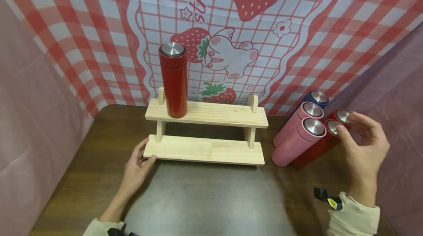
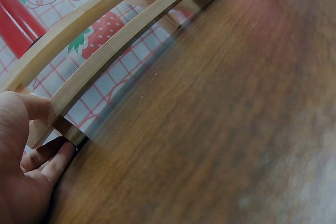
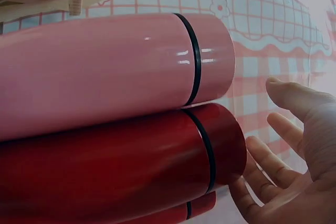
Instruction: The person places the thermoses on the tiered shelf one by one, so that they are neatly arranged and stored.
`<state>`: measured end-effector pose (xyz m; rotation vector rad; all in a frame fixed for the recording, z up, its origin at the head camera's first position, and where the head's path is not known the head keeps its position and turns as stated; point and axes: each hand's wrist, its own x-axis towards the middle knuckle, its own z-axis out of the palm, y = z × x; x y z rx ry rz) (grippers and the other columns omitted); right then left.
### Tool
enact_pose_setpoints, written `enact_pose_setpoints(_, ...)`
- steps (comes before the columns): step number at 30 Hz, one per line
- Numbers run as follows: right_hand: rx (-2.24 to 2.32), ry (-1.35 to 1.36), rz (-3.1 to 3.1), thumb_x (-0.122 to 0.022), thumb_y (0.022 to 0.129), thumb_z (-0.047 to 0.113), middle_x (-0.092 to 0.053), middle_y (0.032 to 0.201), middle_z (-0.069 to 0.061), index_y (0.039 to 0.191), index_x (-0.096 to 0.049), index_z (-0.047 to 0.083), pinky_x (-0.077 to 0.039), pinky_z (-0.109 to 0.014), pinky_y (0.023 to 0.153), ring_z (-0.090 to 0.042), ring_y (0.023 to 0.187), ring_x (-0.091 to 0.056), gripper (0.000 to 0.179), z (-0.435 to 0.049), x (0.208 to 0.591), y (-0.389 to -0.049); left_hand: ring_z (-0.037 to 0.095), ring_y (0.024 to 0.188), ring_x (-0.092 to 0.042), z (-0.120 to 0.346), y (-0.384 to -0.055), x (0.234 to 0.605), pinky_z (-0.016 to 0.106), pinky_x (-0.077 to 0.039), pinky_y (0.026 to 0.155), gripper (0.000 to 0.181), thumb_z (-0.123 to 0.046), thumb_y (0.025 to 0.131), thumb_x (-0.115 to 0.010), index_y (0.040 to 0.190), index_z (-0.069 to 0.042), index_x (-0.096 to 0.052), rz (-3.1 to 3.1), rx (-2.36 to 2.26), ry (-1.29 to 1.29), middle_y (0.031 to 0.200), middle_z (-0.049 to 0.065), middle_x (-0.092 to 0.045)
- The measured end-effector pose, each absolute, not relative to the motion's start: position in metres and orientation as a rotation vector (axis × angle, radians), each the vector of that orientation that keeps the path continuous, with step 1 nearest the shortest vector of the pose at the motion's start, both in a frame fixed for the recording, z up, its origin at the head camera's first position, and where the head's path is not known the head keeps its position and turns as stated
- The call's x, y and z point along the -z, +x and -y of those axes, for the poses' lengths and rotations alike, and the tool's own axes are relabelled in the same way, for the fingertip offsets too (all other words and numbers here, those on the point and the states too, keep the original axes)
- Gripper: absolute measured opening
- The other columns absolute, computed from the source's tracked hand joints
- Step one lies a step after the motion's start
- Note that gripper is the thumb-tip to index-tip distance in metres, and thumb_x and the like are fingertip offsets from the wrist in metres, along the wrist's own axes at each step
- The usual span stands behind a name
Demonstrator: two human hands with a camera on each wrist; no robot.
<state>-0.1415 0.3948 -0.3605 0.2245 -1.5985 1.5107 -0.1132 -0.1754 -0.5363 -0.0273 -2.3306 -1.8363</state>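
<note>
A two-tier wooden rack stands on the table, with a red thermos upright at the left of its upper shelf. My left hand holds the lower shelf's left end, thumb above the board and fingers beneath it in the left wrist view. To the right stands a cluster of thermoses: two pink, two red and one blue. My right hand is beside the steel-topped lids of the red thermoses, its fingers spread and loosely bent. In the right wrist view, the fingers are close to the front red lid without closing round it.
The front pink thermos leans close against its neighbours. Behind them shows the blue thermos. A strawberry-print cloth hangs behind the brown table. Pink cloth borders the right side.
</note>
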Motion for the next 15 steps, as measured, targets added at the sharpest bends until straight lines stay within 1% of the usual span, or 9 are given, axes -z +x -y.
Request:
enact_pose_setpoints(5, -1.522, 0.196, 1.547, -0.08, 0.08, -0.021, -0.08, 0.109, -0.014, 0.122, -0.069, -0.025, -0.057, -0.022, 0.095, -0.02, 0.098, -0.074, 0.044, -0.4, 0.36, -0.142, 0.043, 0.139, -0.062, 0.177, -0.114, 0.541, 0.007, -0.051, 0.095, 0.069, -0.018, 0.109, -0.074, 0.17, -0.009, -0.041, 2.332, 1.803, -0.034, 0.16, 0.04, -0.048)
enact_pose_setpoints(8, -1.549, 0.161, 1.505, -0.08, 0.079, -0.021, -0.08, 0.108, -0.013, 0.122, -0.071, -0.023, -0.057, -0.022, 0.095, -0.02, 0.099, -0.074, 0.044, -0.406, 0.362, -0.143, 0.045, 0.139, -0.062, 0.178, -0.115, 0.544, 0.008, -0.052, 0.095, 0.07, -0.025, 0.109, -0.075, 0.169, -0.01, -0.042, 2.311, 1.799, -0.056, 0.159, 0.041, -0.049)
enact_pose_setpoints(9, -1.552, 0.148, 1.499, -0.08, 0.08, -0.02, -0.08, 0.108, -0.013, 0.122, -0.071, -0.022, -0.057, -0.021, 0.095, -0.02, 0.099, -0.074, 0.044, -0.408, 0.363, -0.143, 0.046, 0.14, -0.061, 0.178, -0.114, 0.543, 0.008, -0.051, 0.096, 0.071, -0.027, 0.109, -0.074, 0.17, -0.011, -0.041, 2.317, 1.805, -0.062, 0.16, 0.04, -0.048)
enact_pose_setpoints(12, -1.566, 0.14, 1.487, -0.08, 0.08, -0.02, -0.08, 0.108, -0.013, 0.124, -0.071, -0.022, -0.057, -0.021, 0.094, -0.02, 0.099, -0.074, 0.044, -0.414, 0.366, -0.144, 0.04, 0.139, -0.063, 0.18, -0.116, 0.547, 0.008, -0.052, 0.095, 0.071, -0.026, 0.109, -0.075, 0.17, -0.011, -0.042, 2.303, 1.806, -0.07, 0.159, 0.041, -0.049)
enact_pose_setpoints(15, -1.566, 0.145, 1.513, -0.081, 0.08, -0.02, -0.08, 0.11, -0.014, 0.126, -0.071, -0.02, -0.057, -0.021, 0.095, -0.02, 0.1, -0.074, 0.047, -0.42, 0.369, -0.145, 0.038, 0.14, -0.062, 0.179, -0.116, 0.544, 0.007, -0.051, 0.096, 0.07, -0.018, 0.109, -0.074, 0.17, -0.01, -0.041, 2.33, 1.819, -0.037, 0.16, 0.04, -0.049)
